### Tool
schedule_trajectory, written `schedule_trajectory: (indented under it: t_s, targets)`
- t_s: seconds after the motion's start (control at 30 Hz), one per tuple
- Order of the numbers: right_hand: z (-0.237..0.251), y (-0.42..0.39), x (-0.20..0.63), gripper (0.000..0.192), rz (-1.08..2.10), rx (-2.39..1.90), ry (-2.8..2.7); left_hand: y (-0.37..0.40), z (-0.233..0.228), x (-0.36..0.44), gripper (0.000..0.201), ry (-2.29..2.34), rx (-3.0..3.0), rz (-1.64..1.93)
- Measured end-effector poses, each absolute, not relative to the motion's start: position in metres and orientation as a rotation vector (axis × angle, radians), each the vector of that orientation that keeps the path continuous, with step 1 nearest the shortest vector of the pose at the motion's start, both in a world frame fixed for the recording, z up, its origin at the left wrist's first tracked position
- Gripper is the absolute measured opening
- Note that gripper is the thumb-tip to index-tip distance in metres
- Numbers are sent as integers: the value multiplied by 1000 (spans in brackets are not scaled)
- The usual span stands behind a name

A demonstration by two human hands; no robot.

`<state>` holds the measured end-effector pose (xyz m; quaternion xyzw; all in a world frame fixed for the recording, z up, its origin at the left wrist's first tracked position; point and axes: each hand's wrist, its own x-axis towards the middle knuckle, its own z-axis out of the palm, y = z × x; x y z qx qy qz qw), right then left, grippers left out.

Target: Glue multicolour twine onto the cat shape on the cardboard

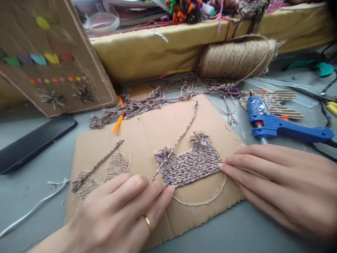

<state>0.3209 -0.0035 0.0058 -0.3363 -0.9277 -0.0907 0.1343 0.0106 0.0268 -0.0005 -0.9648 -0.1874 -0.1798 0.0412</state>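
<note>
A piece of cardboard (181,221) lies on the table with a patch of rows of multicoloured twisted cord (193,163) on it, frayed tufts at its upper corners. Below the patch curves a thin twine outline (207,202). My left hand (123,207), a ring on one finger, is closed with its fingertips at the patch's lower left corner, where a loose strand of cord (184,131) runs down behind the fingers. My right hand (284,182) has its fingers stretched out, and their tips touch the patch's right edge. A twine-covered shape (117,167) sits left, partly behind my left hand.
A blue glue gun (289,128) lies at the right, by a corrugated scrap (280,100). Behind are a twine spool (237,58) and a bundle of frayed yarn (137,105). A decorated cardboard panel (55,42) leans at the left above a black phone-like object (37,142).
</note>
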Motion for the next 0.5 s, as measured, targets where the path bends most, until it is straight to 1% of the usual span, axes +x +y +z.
schedule_trajectory:
  t_s: [0.1,0.17,0.33,0.5]
  targets:
    - [4,-13,320,38,-237,-921,-2702,24,-3,9,28,-538,-2931,-497]
    - [3,-12,316,42,-206,-849,-2756,22,-6,9,28,-498,-2903,-450]
    - [3,2,302,40,-262,-808,-2825,15,-10,9,26,-546,-2812,-423]
    - [2,3,303,37,-277,-795,-2835,15,-9,8,28,-491,-2775,-349]
